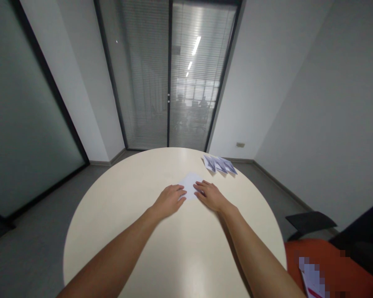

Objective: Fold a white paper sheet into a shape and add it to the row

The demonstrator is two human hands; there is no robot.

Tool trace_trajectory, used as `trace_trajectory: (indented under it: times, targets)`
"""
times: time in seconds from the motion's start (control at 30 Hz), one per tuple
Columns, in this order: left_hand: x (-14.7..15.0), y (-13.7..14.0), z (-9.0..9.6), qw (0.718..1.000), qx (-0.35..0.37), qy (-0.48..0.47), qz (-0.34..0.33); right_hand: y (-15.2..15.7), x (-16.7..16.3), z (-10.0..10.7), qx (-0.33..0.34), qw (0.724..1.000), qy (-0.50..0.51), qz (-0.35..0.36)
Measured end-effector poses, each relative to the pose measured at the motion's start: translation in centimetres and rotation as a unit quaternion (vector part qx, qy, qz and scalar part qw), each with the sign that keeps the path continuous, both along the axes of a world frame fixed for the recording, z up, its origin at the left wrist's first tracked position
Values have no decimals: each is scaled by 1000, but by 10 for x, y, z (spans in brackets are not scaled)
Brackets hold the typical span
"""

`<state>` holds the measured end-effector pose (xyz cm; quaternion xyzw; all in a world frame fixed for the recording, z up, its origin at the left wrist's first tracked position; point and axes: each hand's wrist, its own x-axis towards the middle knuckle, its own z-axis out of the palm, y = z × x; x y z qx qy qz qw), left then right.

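Near: round table [174, 256], bare hands at its middle. Left hand [170, 200] and right hand [211, 196] on either side of white paper [190, 187] — fingers loosely spread, no pinch seen. Step looks like steadying or flattening; next move probably calls for light, even pressure. Far right: folded papers [219, 164], standing tilted, well apart.

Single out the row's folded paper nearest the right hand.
The leftmost folded white paper piece; the others in its row lie farther from the right hand.
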<state>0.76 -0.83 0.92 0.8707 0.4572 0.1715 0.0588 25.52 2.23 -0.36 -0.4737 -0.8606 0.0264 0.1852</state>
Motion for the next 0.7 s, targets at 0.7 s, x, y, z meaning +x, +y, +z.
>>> trace_trajectory:
  times: [0.7]
  targets:
    - [-18,11,-2,993,-75,-69,-63,-15,-24,12,-40,999,-2,-32]
